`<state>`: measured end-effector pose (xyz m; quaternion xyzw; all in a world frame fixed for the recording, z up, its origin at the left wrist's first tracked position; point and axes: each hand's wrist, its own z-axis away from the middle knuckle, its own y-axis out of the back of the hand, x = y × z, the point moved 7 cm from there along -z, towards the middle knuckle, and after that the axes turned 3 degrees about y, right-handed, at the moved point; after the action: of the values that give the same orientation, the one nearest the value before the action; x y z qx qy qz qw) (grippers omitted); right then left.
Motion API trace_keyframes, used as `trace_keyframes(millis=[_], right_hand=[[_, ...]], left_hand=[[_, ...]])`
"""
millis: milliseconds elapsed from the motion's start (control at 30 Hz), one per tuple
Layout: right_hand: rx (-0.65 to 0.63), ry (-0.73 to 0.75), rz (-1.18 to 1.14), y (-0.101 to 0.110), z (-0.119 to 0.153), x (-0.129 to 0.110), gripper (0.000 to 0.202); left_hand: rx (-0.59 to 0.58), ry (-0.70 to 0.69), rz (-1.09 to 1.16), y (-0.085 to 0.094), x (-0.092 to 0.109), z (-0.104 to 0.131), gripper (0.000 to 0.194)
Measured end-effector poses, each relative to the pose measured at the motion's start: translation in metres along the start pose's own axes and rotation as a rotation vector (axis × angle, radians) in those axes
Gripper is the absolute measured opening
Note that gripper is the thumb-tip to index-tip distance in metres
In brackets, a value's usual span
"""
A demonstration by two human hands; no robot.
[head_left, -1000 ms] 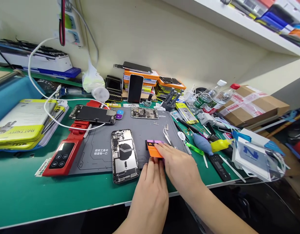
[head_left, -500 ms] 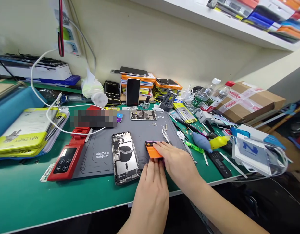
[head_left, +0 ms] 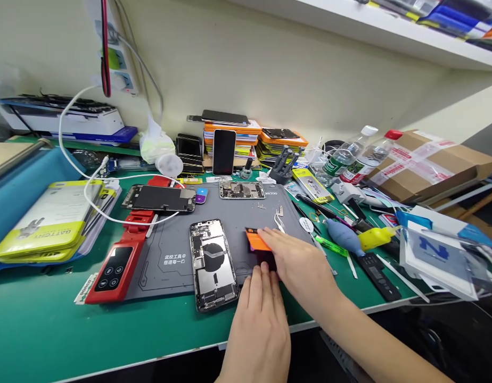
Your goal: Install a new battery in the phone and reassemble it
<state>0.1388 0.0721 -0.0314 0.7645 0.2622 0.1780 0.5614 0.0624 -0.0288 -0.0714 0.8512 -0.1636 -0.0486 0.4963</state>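
An orange film [head_left: 259, 242] with a black edge strip stands tilted up at the right front of the grey mat, pinched under the fingers of my right hand [head_left: 304, 260]. Below it shows a flat dark piece [head_left: 265, 259], perhaps a phone battery. My left hand [head_left: 262, 314] presses its fingertips on the near end of that piece; its thumb is hidden. To the left lies an opened phone [head_left: 214, 263], its inner parts facing up. Metal tweezers [head_left: 278, 221] rest just beyond my right hand.
A phone screen [head_left: 162, 198] lies on a red holder [head_left: 116, 271] at left. Another opened phone body [head_left: 242, 190] sits at the mat's [head_left: 170, 239] back edge. Tools, a blue blower [head_left: 342, 234] and bottles [head_left: 368, 157] crowd the right. A white cable [head_left: 86, 197] loops at left.
The orange film has tilted up, exposing the dark surface under it. Both hands stay close together. The whole view has shifted slightly, moving things rightward in the picture.
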Motion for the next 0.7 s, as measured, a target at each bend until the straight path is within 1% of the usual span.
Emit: trace_keyframes(millis=[100, 167, 233, 300, 400, 467, 567, 700], right_hand=[[-0.033, -0.184, -0.021, 0.022, -0.007, 0.014, 0.019], [-0.107, -0.294, -0.055, 0.03, -0.012, 0.02, 0.019], [-0.209, -0.358, -0.121, 0.028, -0.019, 0.02, 0.023], [-0.292, -0.407, -0.187, 0.018, -0.026, 0.02, 0.024], [-0.363, -0.477, -0.248, 0.002, -0.033, 0.024, 0.025], [-0.385, -0.52, -0.25, -0.001, -0.031, 0.032, 0.026], [-0.385, -0.571, -0.208, 0.004, -0.025, 0.043, 0.026], [-0.372, -0.543, -0.208, 0.007, -0.023, 0.039, 0.025]], left_hand=[[-0.009, 0.027, 0.018, -0.002, 0.001, 0.003, 0.053], [-0.009, 0.035, 0.029, -0.001, 0.003, 0.005, 0.055], [-0.003, 0.034, 0.036, 0.0, 0.005, 0.004, 0.055], [0.001, 0.025, 0.036, 0.002, 0.006, 0.002, 0.054], [0.005, 0.004, 0.027, 0.007, 0.005, -0.002, 0.054], [0.013, -0.029, 0.023, 0.009, 0.004, -0.004, 0.054], [0.025, -0.08, 0.015, 0.012, 0.003, -0.005, 0.054], [0.034, -0.087, 0.005, 0.013, 0.002, -0.006, 0.053]])
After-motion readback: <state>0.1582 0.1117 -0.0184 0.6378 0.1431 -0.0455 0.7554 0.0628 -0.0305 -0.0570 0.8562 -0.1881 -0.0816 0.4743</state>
